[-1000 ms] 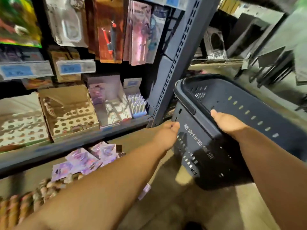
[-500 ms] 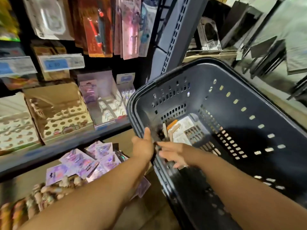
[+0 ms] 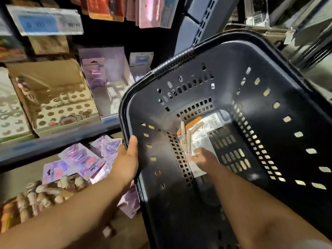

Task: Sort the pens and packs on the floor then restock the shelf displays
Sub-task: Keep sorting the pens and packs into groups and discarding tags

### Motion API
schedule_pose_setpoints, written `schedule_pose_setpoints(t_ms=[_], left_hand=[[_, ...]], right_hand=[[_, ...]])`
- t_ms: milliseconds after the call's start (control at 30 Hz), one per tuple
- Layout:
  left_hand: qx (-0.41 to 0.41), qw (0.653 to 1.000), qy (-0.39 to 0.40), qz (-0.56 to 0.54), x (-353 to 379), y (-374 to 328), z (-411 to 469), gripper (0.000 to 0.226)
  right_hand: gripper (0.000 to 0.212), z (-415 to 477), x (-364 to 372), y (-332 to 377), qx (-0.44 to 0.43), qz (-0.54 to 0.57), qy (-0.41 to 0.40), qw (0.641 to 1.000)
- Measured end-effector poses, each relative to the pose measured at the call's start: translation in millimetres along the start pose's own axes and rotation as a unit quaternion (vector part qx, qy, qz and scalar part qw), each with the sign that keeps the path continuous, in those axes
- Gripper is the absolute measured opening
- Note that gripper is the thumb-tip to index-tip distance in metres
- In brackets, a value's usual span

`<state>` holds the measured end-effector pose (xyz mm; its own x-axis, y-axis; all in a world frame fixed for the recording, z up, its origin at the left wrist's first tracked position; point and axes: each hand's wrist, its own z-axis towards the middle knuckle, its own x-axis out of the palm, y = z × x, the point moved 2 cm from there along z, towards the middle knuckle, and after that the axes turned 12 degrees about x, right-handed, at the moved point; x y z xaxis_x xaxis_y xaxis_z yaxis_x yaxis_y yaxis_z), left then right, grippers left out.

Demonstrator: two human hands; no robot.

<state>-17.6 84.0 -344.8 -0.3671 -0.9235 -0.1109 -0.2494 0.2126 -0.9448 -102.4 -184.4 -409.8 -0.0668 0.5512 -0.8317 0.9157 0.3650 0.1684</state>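
Two bare hands work at a dark plastic basket [image 3: 280, 83] that is tipped with its open mouth toward the viewer.

Left hand [image 3: 126, 159]: clamped on the near-left corner of the basket rim. The thumb lies over the inside of the rim and the other fingers wrap behind it, out of sight.

Right hand [image 3: 203, 157]: reached deep into the basket, down at its floor. Its fingers [image 3: 195, 153] are blurred and meet the near ends of the beige pens [image 3: 187, 139]. Whether they pinch the pens or only touch them cannot be told.

Basket contents: the beige pens lie side by side, running away from the right fingertips. An orange pen [image 3: 191, 125] lies crosswise just beyond them. A white printed pack [image 3: 206, 137] lies flat under the pens and under the right fingers.

Beside and below the left hand, outside the basket: a loose heap of shiny purple packs [image 3: 79, 159] on the floor [image 3: 129, 229], some overlapping. Further to that hand's left lies a pile of pens with pale figure tops [image 3: 36, 196].

Above the left hand: a grey shelf [image 3: 53, 142] carrying a brown display box with round holes [image 3: 59, 105] and a purple display box [image 3: 106, 78], standing just beside each other. Higher still are a blue-and-white price label [image 3: 45, 22] and hanging packs [image 3: 152, 11]. A slotted grey upright [image 3: 203, 20] rises beyond the far rim of the basket.
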Motion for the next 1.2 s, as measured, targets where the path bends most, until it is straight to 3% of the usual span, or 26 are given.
schedule_pose_setpoints(t_ms=[167, 300, 533, 733, 867, 967, 1100, 1200], left_hand=[[0.020, 1.000, 0.001, 0.007, -2, 12, 6, 0.061], [0.026, 1.000, -0.012, 0.010, -4, 23, 13, 0.062], [0.016, 0.999, -0.008, 0.049, -15, 40, 19, 0.087], [0.010, 1.000, 0.000, -0.010, -16, 50, 26, 0.103], [0.016, 1.000, -0.013, 0.015, -15, 48, 25, 0.113], [0.010, 1.000, -0.004, 0.000, -14, 51, 26, 0.116], [0.044, 0.999, 0.003, -0.002, -12, 49, 27, 0.116], [0.040, 0.999, 0.002, -0.005, -14, 52, 28, 0.116]], right_hand=[[0.048, 38, -10, -10, 0.060, -0.031, -0.097, 0.993], [0.063, 58, -11, -23, 0.125, -0.022, -0.118, 0.985], [0.053, 75, 4, -37, 0.139, 0.004, -0.146, 0.979], [0.031, 79, 12, -36, 0.112, 0.043, -0.089, 0.989], [0.028, 78, 13, -41, 0.110, 0.061, -0.082, 0.989], [0.015, 75, 15, -41, 0.083, 0.050, -0.048, 0.994], [0.017, 82, 28, -36, 0.091, 0.062, -0.039, 0.993], [0.034, 74, 30, -26, 0.116, 0.166, -0.009, 0.979]])
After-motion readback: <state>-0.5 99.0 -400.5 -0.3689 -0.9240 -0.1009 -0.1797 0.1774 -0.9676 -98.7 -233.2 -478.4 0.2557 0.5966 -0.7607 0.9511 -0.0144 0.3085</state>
